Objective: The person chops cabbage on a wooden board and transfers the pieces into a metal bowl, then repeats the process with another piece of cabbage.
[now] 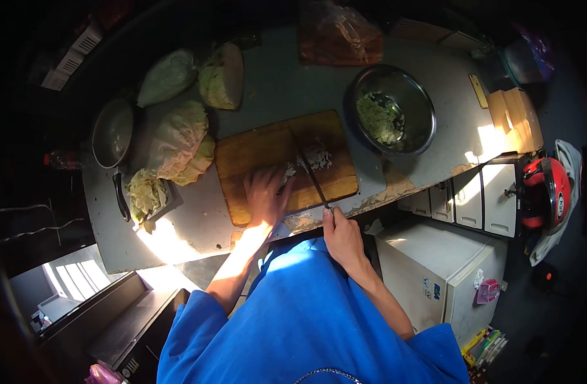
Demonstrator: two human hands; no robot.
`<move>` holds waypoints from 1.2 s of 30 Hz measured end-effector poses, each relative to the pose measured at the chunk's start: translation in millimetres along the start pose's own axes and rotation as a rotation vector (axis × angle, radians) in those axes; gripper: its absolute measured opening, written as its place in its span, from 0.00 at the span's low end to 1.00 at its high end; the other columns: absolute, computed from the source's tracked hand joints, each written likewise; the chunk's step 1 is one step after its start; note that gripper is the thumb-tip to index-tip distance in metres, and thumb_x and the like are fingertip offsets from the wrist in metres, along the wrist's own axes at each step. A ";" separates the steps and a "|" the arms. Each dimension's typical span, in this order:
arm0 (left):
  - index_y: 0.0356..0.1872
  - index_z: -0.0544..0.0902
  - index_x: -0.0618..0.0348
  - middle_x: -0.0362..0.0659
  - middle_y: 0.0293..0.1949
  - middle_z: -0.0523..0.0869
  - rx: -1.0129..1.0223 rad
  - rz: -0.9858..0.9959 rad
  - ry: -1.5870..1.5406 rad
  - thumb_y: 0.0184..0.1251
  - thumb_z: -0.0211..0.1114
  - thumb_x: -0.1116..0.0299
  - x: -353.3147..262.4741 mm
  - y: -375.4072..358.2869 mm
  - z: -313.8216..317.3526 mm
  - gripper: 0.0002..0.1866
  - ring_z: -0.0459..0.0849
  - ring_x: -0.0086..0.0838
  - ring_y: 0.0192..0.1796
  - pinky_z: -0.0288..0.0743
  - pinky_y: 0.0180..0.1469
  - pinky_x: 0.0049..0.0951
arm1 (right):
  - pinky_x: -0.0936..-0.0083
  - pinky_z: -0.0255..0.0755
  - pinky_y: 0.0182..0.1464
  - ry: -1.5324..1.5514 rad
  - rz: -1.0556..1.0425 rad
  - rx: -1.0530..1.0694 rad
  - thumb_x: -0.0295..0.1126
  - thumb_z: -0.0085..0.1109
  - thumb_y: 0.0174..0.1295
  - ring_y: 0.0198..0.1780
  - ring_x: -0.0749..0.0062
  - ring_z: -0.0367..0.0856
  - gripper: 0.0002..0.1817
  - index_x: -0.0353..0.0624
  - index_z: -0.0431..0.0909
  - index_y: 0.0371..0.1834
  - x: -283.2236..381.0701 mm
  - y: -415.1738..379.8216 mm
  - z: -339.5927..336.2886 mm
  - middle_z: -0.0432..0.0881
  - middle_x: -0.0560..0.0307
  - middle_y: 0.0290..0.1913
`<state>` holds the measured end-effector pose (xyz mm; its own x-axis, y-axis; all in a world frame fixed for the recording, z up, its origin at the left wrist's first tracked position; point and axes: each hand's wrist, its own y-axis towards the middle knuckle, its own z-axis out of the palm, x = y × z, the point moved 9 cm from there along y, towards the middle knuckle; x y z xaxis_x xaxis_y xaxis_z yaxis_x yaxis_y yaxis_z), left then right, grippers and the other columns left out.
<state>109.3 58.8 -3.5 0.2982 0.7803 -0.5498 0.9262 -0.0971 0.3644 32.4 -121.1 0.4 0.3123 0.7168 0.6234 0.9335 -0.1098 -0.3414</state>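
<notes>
A wooden cutting board (248,153) lies on the table in front of me. My right hand (344,240) is wrapped round the handle of a knife (314,176), whose long blade slants across the board. To the right of the blade sits a small heap of chopped cabbage (317,157). My left hand (266,197) presses down on the board left of the knife. A pale piece of cabbage (288,173) shows at its fingertips, partly hidden by the fingers.
A steel bowl (428,121) at the right holds chopped cabbage. On the left are cabbage leaves (178,141), a cut cabbage (221,80), a wrapped bundle (168,77) and a frying pan (113,134). A red bag (341,45) lies at the back. Below right stands a white fridge (434,249).
</notes>
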 end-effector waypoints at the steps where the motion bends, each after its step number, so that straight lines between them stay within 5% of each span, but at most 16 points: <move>1: 0.54 0.88 0.52 0.43 0.51 0.89 -0.028 -0.009 -0.019 0.62 0.74 0.66 -3.4 1.5 -5.3 0.18 0.82 0.39 0.55 0.65 0.68 0.53 | 0.41 0.73 0.35 0.036 -0.005 -0.015 0.43 0.48 0.79 0.33 0.26 0.81 0.20 0.35 0.74 0.36 0.9 -2.6 -2.2 0.80 0.29 0.24; 10: 0.49 0.91 0.54 0.41 0.42 0.91 -0.011 -0.009 0.109 0.63 0.74 0.67 4.3 -1.8 -2.5 0.14 0.83 0.39 0.51 0.66 0.64 0.47 | 0.41 0.73 0.34 0.055 -0.053 0.044 0.42 0.47 0.79 0.32 0.26 0.81 0.21 0.33 0.73 0.35 6.1 -8.5 14.6 0.79 0.29 0.23; 26: 0.44 0.91 0.53 0.40 0.44 0.92 0.040 -0.007 0.057 0.61 0.75 0.69 8.7 -3.5 -0.1 0.10 0.84 0.36 0.51 0.66 0.63 0.47 | 0.38 0.76 0.35 -0.039 -0.052 -0.049 0.44 0.48 0.78 0.32 0.26 0.82 0.20 0.35 0.74 0.37 -5.7 0.1 18.4 0.81 0.29 0.24; 36: 0.55 0.89 0.50 0.39 0.48 0.90 0.051 -0.030 0.029 0.65 0.74 0.61 0.1 6.4 14.2 0.18 0.81 0.37 0.54 0.63 0.63 0.54 | 0.38 0.74 0.37 0.075 0.019 -0.044 0.43 0.47 0.79 0.35 0.25 0.81 0.20 0.35 0.74 0.37 0.3 -0.4 -4.0 0.81 0.27 0.26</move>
<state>118.5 49.5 -11.9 0.2634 0.8011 -0.5374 0.9455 -0.1038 0.3088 32.8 -123.6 3.6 0.3411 0.6611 0.6684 0.9335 -0.1542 -0.3238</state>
